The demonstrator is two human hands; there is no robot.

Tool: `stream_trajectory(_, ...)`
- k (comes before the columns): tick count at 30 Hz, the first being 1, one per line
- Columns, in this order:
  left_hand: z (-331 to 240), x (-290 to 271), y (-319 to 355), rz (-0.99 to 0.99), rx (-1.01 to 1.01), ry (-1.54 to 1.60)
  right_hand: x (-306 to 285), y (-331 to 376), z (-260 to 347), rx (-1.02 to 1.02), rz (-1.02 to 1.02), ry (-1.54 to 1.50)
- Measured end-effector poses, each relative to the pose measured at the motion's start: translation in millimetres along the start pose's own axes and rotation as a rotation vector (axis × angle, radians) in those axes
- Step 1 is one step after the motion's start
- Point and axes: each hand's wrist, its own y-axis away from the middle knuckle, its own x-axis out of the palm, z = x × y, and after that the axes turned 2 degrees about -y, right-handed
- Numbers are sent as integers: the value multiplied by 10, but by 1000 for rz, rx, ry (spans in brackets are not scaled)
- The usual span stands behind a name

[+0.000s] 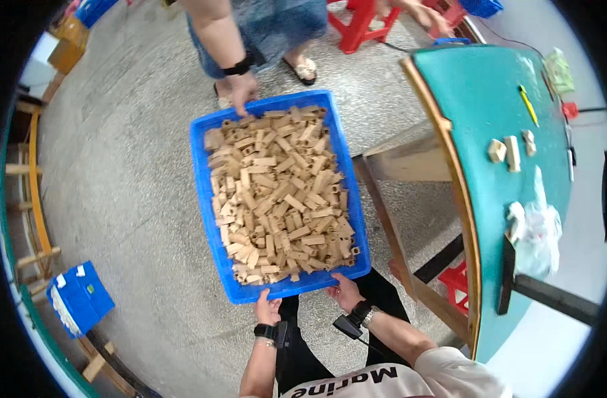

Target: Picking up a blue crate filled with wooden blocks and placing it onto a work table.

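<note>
A large blue plastic tub is piled with many small wooden blocks, some showing holes in their ends. My left hand grips the tub's near rim left of its middle, fingers curled at the edge. Further right on the same rim, my right hand is closed on it, with part of the fingers hidden by the tub wall. Another person's hand holds the far rim at the upper left. Both of my wrists carry black strapped devices.
To the right stands a green-topped table bearing wooden blocks, a yellow pen and a clear plastic bag. A red stool is beyond the tub. On the left floor sits a blue box near wooden framing.
</note>
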Motion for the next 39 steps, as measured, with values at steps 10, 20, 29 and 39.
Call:
stream_trajectory(10, 173, 147, 243, 103, 312, -46, -83, 72, 295, 6, 169, 25)
stream_trajectory(20, 430, 42, 149, 232, 604, 62, -263, -181, 225, 37, 327, 50)
stream_trajectory(29, 242, -93, 193, 379, 591, -46, -331, 90, 205, 20, 472, -24)
stream_trajectory(39, -241, 926, 1509, 693, 593, -99, -149, 1228, 1194, -187, 475, -104)
